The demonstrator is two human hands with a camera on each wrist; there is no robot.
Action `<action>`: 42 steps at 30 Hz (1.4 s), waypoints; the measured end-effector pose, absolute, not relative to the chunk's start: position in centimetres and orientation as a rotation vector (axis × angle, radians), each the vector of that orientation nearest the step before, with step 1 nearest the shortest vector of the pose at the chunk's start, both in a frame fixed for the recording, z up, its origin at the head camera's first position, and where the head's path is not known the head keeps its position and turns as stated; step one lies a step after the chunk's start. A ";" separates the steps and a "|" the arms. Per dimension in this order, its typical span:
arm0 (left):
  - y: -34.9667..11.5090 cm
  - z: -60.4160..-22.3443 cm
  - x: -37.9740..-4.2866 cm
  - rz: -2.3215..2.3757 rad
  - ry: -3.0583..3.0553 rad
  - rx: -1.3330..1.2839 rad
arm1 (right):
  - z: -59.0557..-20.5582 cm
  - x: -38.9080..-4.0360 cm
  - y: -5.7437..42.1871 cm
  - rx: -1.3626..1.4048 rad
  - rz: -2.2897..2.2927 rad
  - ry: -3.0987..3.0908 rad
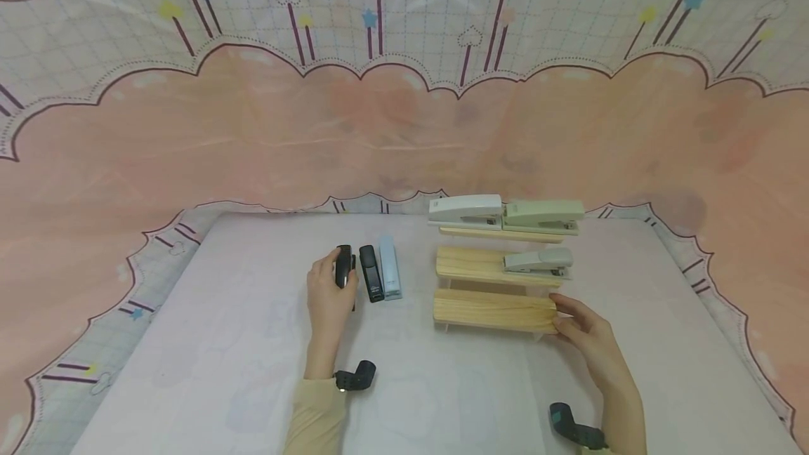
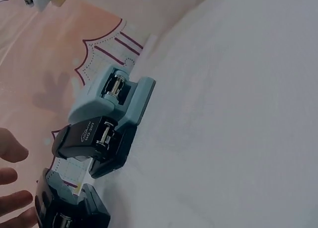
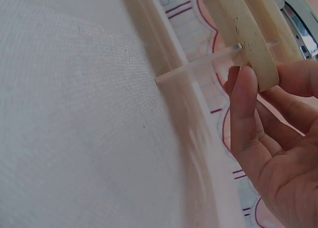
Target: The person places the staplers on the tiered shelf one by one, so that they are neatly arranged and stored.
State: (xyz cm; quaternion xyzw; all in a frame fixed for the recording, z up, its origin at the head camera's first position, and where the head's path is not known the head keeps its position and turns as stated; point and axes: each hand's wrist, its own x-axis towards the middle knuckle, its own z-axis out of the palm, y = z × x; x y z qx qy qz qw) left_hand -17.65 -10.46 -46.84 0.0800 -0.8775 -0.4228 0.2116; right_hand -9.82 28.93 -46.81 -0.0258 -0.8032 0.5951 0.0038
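Note:
In the head view my left hand (image 1: 329, 293) grips a black stapler (image 1: 343, 267) between thumb and fingers. Beside it on the table, another black stapler (image 1: 371, 274) and a light blue stapler (image 1: 390, 267) stand side by side. The left wrist view shows my fingers (image 2: 17, 204) at the held stapler (image 2: 74, 210), which the lower edge cuts off. On the other side, my right hand (image 1: 590, 335) pinches the right end of the front wooden shelf (image 1: 493, 309). The right wrist view has thumb and fingers on either face of that board (image 3: 266, 71), above a clear leg (image 3: 198, 63).
Behind the front shelf, the middle wooden shelf (image 1: 470, 262) bears a pale grey-green stapler (image 1: 537, 260). On the back shelf (image 1: 499, 234) a white stapler (image 1: 464, 210) and a light green stapler (image 1: 543, 215) sit end to end. A white cloth (image 1: 221, 343) covers the table.

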 end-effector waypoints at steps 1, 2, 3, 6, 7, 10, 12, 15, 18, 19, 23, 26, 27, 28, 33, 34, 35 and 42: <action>-10.6 -47.0 -17.7 -1.181 -2.444 0.232 | -46.8 -9.8 28.9 -0.079 1.864 -2.516; -10.6 -47.1 -17.8 -1.188 -2.451 0.240 | -46.8 -9.8 29.0 -0.077 1.863 -2.514; -10.7 -47.2 -17.9 -1.197 -2.454 0.247 | -46.8 -9.8 29.0 -0.073 1.860 -2.514; -10.8 -47.4 -18.0 -1.228 -2.459 0.259 | -46.8 -9.8 29.1 -0.069 1.849 -2.517; -10.8 -47.5 -18.1 -1.240 -2.458 0.264 | -46.8 -9.8 29.1 -0.068 1.847 -2.519; -10.9 -47.6 -18.1 -1.272 -2.455 0.279 | -46.7 -9.8 29.2 -0.078 1.850 -2.528; -10.9 -47.7 -18.2 -1.283 -2.458 0.288 | -46.7 -9.8 29.2 -0.086 1.853 -2.533; -11.0 -47.9 -18.3 -1.296 -2.465 0.301 | -46.7 -9.8 29.3 -0.092 1.853 -2.534; -11.0 -48.0 -18.4 -1.305 -2.470 0.314 | -46.7 -9.8 29.2 -0.078 1.854 -2.527; -11.0 -48.1 -18.4 -1.307 -2.469 0.318 | -46.7 -9.8 29.2 -0.071 1.855 -2.524; -10.9 -48.1 -18.5 -1.316 -2.466 0.326 | -46.6 -9.8 29.2 -0.050 1.864 -2.508; -10.9 -48.0 -18.5 -1.323 -2.468 0.333 | -46.6 -9.9 29.1 -0.041 1.870 -2.497; -10.9 -48.0 -18.5 -1.322 -2.466 0.334 | -46.6 -9.9 29.1 -0.036 1.868 -2.496; -10.9 -48.0 -18.5 -1.320 -2.469 0.336 | -46.6 -10.0 29.1 -0.033 1.872 -2.492; -11.0 -48.0 -18.6 -1.294 -2.462 0.342 | -46.6 -10.1 29.1 -0.028 1.888 -2.491; -11.0 -48.0 -18.6 -1.291 -2.463 0.345 | -46.6 -10.1 29.1 -0.031 1.890 -2.493; -11.0 -48.0 -18.6 -1.289 -2.461 0.347 | -46.5 -10.1 29.1 -0.038 1.890 -2.497; -11.3 -47.8 -18.5 -1.288 -2.462 0.358 | -46.7 -10.0 29.1 -0.061 1.881 -2.512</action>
